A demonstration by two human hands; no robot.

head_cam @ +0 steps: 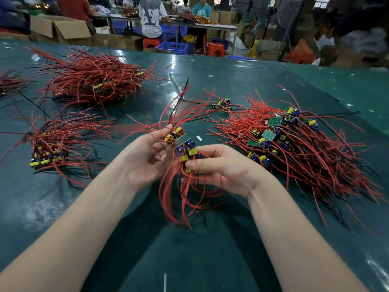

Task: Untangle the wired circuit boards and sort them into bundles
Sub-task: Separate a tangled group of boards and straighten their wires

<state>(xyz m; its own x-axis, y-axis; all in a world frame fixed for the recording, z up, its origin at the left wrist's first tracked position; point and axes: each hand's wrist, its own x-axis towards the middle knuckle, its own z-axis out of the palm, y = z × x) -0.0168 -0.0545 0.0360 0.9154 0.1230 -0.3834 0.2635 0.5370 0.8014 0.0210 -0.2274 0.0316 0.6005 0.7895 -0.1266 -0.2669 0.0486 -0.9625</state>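
Head view: left hand (pixel 145 157) pinches one small circuit board (pixel 174 134), red wires fanning upward; right hand (pixel 219 165) grips a cluster of boards (pixel 187 151), wires hanging down. Loose tangled pile (pixel 294 144) lies right on the green desk (pixel 210 249); sorted bundles (pixel 50 148) left.

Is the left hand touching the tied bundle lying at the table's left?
Apart. The head view shows the left hand raised mid-table, gripping boards, with bare green table between it and the bundle.
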